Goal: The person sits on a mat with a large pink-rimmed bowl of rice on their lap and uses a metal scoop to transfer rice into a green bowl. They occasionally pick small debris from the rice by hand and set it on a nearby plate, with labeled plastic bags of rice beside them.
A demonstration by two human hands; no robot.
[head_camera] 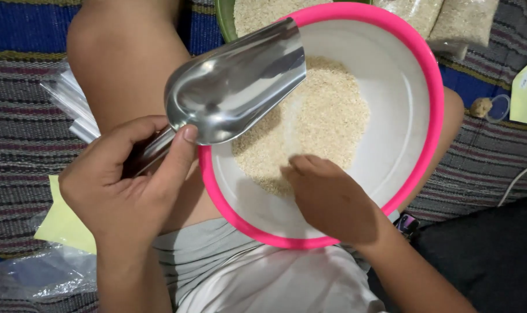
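My left hand (127, 185) grips the handle of a shiny metal scoop (237, 81), whose empty bowl tilts over the left rim of a pink-rimmed white basin (434, 110). The basin rests on my lap and holds a pile of pale small grains (324, 122). My right hand (333, 200) reaches into the basin from the near side, its fingertips dipped into the near edge of the grain pile. Whether it holds any grains is hidden under the fingers.
A green bowl of the same grain (249, 14) sits behind the basin. Clear bags of grain (449, 20) lie at the top right. Empty clear plastic bags (72, 101) lie left on a striped mat (17, 127). Yellow paper (63, 226) and a white cable (518, 179) lie nearby.
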